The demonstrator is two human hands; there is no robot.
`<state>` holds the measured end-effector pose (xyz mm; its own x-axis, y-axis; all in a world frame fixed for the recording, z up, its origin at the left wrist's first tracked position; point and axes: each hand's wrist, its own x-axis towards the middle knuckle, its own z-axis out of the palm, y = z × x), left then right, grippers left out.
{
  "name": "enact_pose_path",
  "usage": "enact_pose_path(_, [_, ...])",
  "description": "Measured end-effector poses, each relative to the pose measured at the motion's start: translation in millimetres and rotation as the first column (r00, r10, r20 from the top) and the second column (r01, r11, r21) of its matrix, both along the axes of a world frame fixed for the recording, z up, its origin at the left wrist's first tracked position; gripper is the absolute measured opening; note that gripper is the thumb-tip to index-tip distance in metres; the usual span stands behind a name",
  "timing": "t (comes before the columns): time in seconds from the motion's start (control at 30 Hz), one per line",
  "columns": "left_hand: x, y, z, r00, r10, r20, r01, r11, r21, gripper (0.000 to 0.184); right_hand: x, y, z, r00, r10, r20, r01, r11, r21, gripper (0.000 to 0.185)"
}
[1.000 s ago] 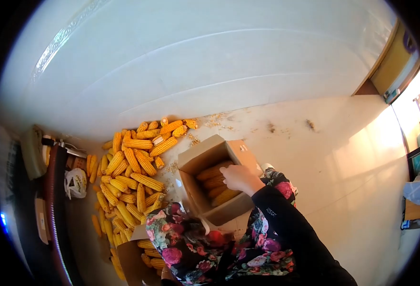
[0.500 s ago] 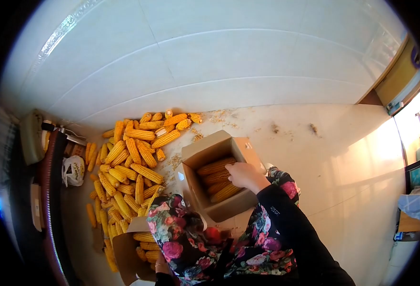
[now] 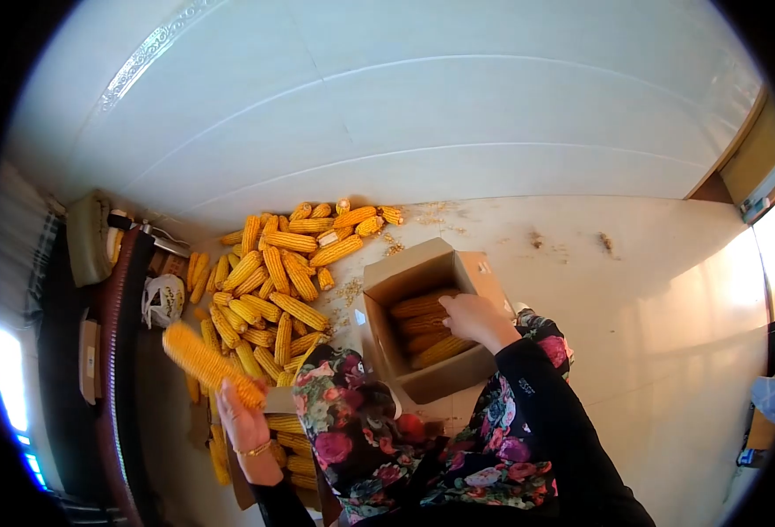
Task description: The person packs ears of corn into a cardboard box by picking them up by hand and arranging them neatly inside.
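Observation:
My left hand (image 3: pixel 245 429), closed, grips an ear of corn (image 3: pixel 207 360) and holds it up at a slant, left of my floral-clad knee. Below that hand, a second cardboard box (image 3: pixel 280 402) holds more ears of corn (image 3: pixel 296 452); my leg and arm hide part of it. My right hand (image 3: pixel 475 320) reaches over the side of an open cardboard box (image 3: pixel 412 266), its fingers closed at the ends of the corn ears (image 3: pixel 440 350) lying inside. Whatever those fingers may hold is hidden.
A heap of corn ears (image 3: pixel 273 281) spreads over the tiled floor (image 3: pixel 633 351) against the pale wall (image 3: pixel 458 105). Loose kernels (image 3: pixel 394 246) lie near the box. At the left are a white plastic bag (image 3: pixel 162 300) and a dark reddish furniture edge (image 3: pixel 115 351).
My left hand has come up from the lower box with an ear of corn. My right hand stays at the other box. The whole view has shifted slightly.

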<state>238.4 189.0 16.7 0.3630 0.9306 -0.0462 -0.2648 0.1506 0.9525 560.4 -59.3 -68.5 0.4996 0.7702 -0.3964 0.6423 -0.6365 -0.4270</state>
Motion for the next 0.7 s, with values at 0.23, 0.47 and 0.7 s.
enact_pose_path(0.23, [145.9,-36.5,-34.1,0.644,-0.762,-0.065,0.719,0.631,-0.291,0.033,7.2,3.0,16.3,0.868,-0.488,-0.087,0.485,0.799,0.355,0.031])
enact_pose_path(0.47, [173.9,-69.9,-115.2,0.19,-0.827,-0.53,0.705,0.49,-0.512,0.047,26.3,-0.2,-1.2,0.777,-0.629,-0.039,0.568,0.672,0.475,0.033])
enact_pose_path(0.7, [176.6,-85.8,-140.4,-0.172,-0.697,-0.696,0.849,0.253,-0.464,0.039,20.6,-11.2,8.4,0.862,-0.507,0.008,0.474,0.811,0.343,0.03])
